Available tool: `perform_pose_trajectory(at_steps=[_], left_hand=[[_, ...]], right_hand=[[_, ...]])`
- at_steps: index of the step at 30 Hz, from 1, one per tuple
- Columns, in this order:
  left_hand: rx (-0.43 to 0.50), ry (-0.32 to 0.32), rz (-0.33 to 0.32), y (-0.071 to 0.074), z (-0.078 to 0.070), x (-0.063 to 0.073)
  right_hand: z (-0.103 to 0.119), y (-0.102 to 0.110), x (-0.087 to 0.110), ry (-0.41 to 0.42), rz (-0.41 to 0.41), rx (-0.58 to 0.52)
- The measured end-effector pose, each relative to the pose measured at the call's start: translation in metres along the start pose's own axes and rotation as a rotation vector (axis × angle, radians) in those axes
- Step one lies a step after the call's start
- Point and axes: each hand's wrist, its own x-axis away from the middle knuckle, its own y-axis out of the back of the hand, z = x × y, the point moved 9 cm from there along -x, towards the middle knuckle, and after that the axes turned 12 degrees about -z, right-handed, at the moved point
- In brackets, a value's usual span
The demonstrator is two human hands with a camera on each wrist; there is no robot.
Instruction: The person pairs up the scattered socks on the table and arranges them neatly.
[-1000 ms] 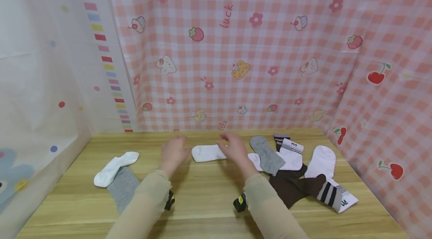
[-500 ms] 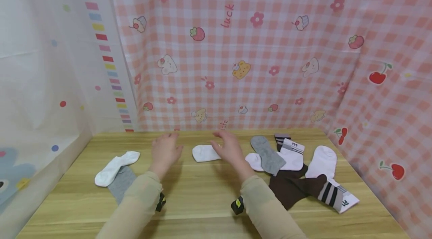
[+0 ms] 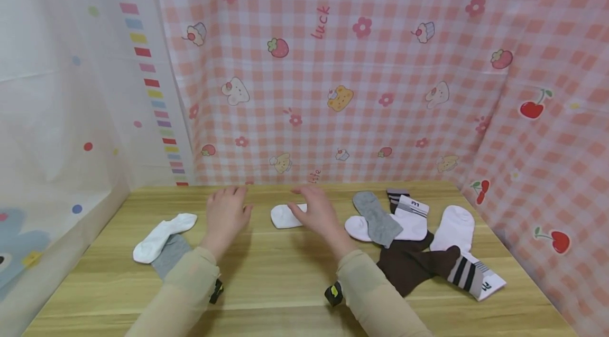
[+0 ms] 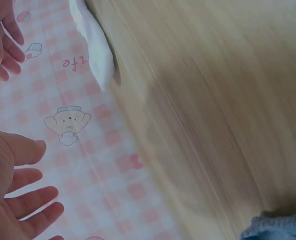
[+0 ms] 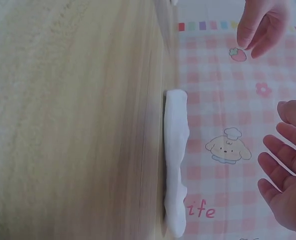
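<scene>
Between the hands, a white sock (image 3: 287, 216) lies flat on the wooden table (image 3: 276, 268). In the head view my right hand (image 3: 317, 214) hovers over the sock's right end and hides it. My left hand (image 3: 227, 218) is held above the table to the left of the sock, fingers spread and holding nothing. The right wrist view shows my right hand (image 5: 287, 167) with fingers loosely extended, apart from the white sock (image 5: 175, 160). In the left wrist view the left hand (image 4: 23, 190) has its fingers parted, with the white sock (image 4: 95, 45) further off.
At the left, another white sock (image 3: 154, 242) lies across a grey sock (image 3: 172, 256). A loose pile on the right has a grey sock (image 3: 376, 219), a brown striped sock (image 3: 440, 263) and several white ones, including a plain white sock (image 3: 453, 227). A checked curtain (image 3: 295, 83) hangs behind.
My left hand has moved left, away from the white sock, and its fingers have spread. My right hand has shifted slightly left over the sock. The socks stay where they were.
</scene>
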Motion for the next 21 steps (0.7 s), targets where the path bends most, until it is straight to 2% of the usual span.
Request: perform_pose_trajectory(at_steps=[4,8,13,21], left_hand=[[0.002,-0.03,-0.034,0.006,-0.001,0.001],[-0.003,-0.037,-0.039,0.009,0.005,0.002],[-0.018,-0.032,-0.042,0.014,0.018,0.003],[-0.038,-0.004,-0.021,0.018,0.048,0.009]], right_hand=[[0.005,-0.003,0.001,0.043,0.003,0.015],[0.011,-0.004,0.001,0.058,0.016,0.023],[0.021,-0.006,0.003,0.086,0.032,0.012],[0.035,-0.012,0.004,0.14,0.041,0.004]])
